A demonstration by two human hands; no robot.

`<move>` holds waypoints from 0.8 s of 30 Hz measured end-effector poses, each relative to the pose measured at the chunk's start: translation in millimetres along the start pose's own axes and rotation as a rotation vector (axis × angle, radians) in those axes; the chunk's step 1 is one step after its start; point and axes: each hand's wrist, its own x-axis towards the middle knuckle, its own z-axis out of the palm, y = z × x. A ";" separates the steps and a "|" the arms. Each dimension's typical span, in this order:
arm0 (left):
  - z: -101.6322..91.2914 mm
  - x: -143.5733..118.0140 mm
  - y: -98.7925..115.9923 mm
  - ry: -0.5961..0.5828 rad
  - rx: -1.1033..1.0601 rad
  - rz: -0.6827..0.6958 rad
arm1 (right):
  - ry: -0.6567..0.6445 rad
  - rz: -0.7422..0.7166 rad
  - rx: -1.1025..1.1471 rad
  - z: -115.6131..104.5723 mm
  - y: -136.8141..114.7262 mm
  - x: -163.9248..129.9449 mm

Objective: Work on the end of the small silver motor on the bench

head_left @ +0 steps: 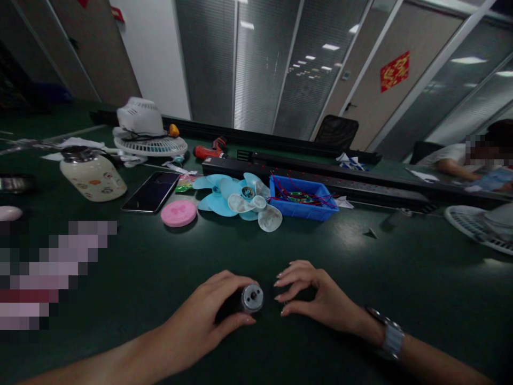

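Looking down over a dark green table [192, 256]. In the left hand [204, 307], gripped between thumb and curled fingers, a small silver motor [252, 299], round end facing up, with a hub in the middle and a dark hole to either side. Index finger along its upper edge, thumb just below its lower edge. Impossible to tell whether lifted or resting on the table. Just right of the motor, apart from it, the right hand [320, 299], fingers bent, tips pointing towards it; too small to tell whether anything is pinched there. On the right wrist, a watch [393, 338]. Farther back, blue fan blades [228, 206] beside a blue bin [315, 212] of wires [296, 198]
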 end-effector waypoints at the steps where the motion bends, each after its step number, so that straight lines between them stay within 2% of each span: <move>1: -0.1 -0.2 0.0 0.002 0.001 -0.003 | -0.011 -0.007 -0.011 0.6 1.0 -0.7; 8: 0.3 -1.6 -1.7 -0.007 0.000 -0.015 | -0.012 0.005 -0.050 0.5 -2.0 -0.1; 13: 0.1 -1.8 0.1 -0.007 -0.005 -0.009 | 0.099 -0.011 0.036 4.3 -4.4 1.8; 16: 0.0 -1.5 0.2 -0.001 -0.006 0.000 | 0.216 -0.029 0.173 3.1 -19.0 8.9; 18: 0.0 -1.3 -0.3 0.002 -0.008 0.011 | 0.265 -0.107 0.202 2.9 -31.9 15.9; 20: 0.0 -1.1 -0.8 0.002 -0.012 0.017 | 0.265 -0.181 0.184 5.4 -43.2 23.0; 24: -0.1 -0.9 -0.9 -0.001 -0.015 0.027 | 0.202 -0.210 0.096 17.0 -53.9 32.8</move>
